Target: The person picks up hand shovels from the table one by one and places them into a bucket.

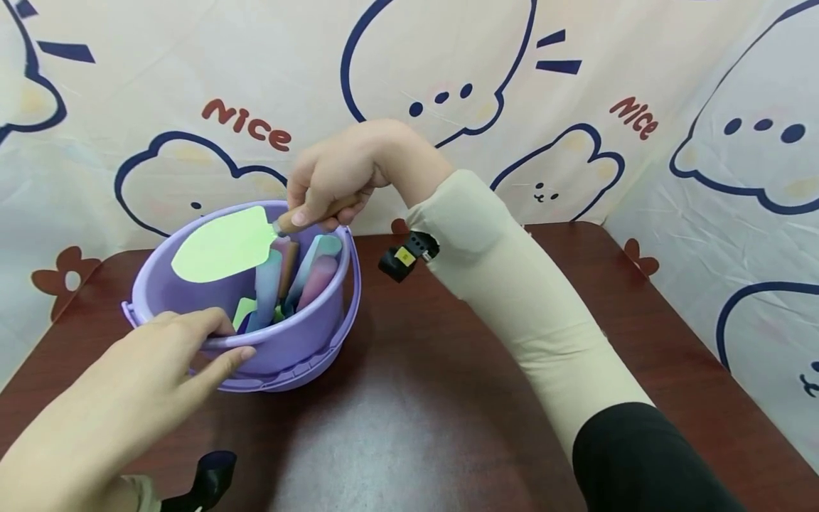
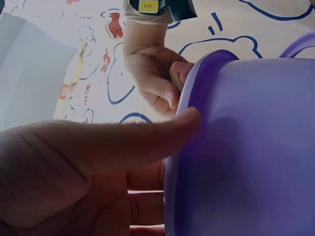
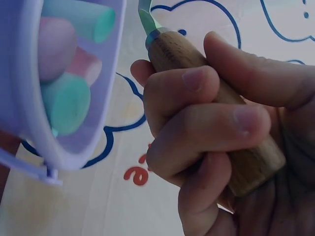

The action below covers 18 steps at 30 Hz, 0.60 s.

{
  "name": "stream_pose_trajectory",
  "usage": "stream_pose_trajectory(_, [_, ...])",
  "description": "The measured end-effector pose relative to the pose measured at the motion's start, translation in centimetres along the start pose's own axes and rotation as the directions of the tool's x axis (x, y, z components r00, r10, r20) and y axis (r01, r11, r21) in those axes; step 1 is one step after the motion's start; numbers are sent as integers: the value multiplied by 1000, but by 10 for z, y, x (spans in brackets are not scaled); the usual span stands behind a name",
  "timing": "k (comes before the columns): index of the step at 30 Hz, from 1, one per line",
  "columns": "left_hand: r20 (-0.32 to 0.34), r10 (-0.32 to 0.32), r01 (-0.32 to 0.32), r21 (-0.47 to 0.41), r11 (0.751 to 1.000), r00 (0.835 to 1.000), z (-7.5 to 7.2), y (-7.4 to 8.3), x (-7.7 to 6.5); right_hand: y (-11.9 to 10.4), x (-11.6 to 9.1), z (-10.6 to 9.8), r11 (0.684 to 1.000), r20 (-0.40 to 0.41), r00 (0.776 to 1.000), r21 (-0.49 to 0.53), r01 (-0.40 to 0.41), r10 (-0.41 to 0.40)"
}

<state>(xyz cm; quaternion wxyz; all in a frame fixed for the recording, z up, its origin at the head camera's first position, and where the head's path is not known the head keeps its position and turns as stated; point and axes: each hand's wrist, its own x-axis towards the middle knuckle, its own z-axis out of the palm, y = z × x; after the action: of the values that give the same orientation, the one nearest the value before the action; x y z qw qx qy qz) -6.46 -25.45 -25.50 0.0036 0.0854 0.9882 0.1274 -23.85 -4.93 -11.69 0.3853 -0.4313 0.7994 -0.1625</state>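
My left hand grips the near rim of a purple bucket, with the thumb outside and the fingers over the inner side. Above the far right of the rim, my right hand holds a small garden trowel by its wooden handle. The trowel's light green blade points left over the bucket's opening. Curled fingers wrap the handle in the right wrist view. Inside the bucket stand several tools, among them a blue handle, a brown handle and a pink handle; their lower ends are mostly hidden.
The bucket stands on the left part of a dark brown wooden table. Its purple carrying handle hangs down on the right side. Behind the table is a cream cloth printed with cartoon shapes.
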Motion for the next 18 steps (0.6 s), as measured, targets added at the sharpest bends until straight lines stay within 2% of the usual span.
stream_pose_trajectory(3, [12, -2, 3, -14, 1000, 1000, 0, -1, 0, -9, 8, 2, 999, 18, 999, -42, -31, 32])
stream_pose_trajectory(9, [-7, 1, -1, -8, 1000, 1000, -2, 0, 0, -27, 22, 2, 980, 51, 994, -176, -88, 99])
stream_pose_trajectory(15, [-38, 30, -29, 6, 1000, 999, -2, 3, -1, -41, 36, 2, 939, 74, 974, -292, -183, 213])
stream_pose_trajectory(18, [-48, 37, -36, 13, 999, 998, -2, 3, -2, -48, 42, 4, 919, 65, 961, -316, -235, 268])
